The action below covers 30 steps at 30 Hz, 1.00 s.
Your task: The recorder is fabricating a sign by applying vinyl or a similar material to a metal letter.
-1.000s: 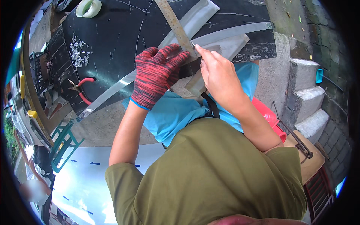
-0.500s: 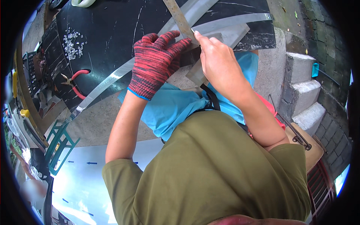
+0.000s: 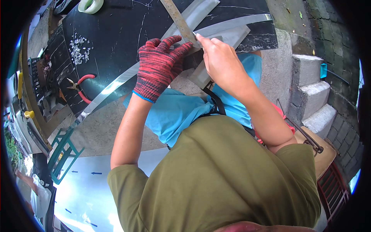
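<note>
My left hand [image 3: 160,65], in a red-and-black knit glove with a blue cuff, lies palm down. Its thumb and fingers hold the lower end of a worn, brownish metal ruler [image 3: 176,17] against a long, shiny metal strip [image 3: 112,86]. Bare, my right hand [image 3: 224,62] is closed around a slim tool whose thin tip [image 3: 194,34] shows at the ruler's right edge; its kind is hidden by my fingers. Beneath the hands the strip crosses flat grey pieces [image 3: 235,38], and its right part reaches the black marble-patterned tabletop's far right.
Red-handled pliers [image 3: 80,87] lie left on the tabletop, near a scatter of small metal bits [image 3: 80,50]. A pale green tape roll [image 3: 91,5] is at the back. A green plastic stool [image 3: 63,154] stands at lower left; concrete steps [image 3: 313,89] rise at right.
The whole view has shifted slightly. Both hands keep nearly the same place against the ruler and strip, with no clear change of grip.
</note>
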Motion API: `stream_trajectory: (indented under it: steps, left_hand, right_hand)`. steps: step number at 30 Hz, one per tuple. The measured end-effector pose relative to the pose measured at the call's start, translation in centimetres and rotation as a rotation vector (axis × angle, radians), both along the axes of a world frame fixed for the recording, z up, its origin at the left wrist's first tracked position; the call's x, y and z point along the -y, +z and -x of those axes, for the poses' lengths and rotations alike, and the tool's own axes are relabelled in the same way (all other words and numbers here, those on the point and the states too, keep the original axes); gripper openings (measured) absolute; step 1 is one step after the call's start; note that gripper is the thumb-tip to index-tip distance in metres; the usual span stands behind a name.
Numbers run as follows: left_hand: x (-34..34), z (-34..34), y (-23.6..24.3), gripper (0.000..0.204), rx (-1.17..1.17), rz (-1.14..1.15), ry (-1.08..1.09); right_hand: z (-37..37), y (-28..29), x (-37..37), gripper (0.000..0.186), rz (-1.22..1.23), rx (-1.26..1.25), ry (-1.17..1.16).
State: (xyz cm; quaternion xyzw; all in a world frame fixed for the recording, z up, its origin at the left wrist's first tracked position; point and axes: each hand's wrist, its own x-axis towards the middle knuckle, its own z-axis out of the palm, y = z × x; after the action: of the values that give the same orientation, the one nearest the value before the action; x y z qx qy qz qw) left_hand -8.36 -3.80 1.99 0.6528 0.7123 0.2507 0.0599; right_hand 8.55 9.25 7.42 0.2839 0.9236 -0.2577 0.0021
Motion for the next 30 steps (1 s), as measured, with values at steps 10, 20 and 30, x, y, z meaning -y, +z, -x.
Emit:
stream_trajectory:
  steps: [10,20,30]
  left_hand:
    - [-0.2,0.0,0.3,0.054,-0.047,0.000,-0.016]
    - [0.6,-0.2,-0.7,0.048,-0.081,-0.102,0.031]
    - [2.0,-2.2,0.3,0.045,-0.169,-0.065,0.202]
  right_hand:
    - [-1.8,0.6,0.7,0.045,0.024,0.036,0.023]
    - [-3.3,-1.6,-1.2,0.065,-0.009,0.045,-0.039]
    - [-3.1,-1.6,-0.9,0.069,0.062,0.142,-0.058]
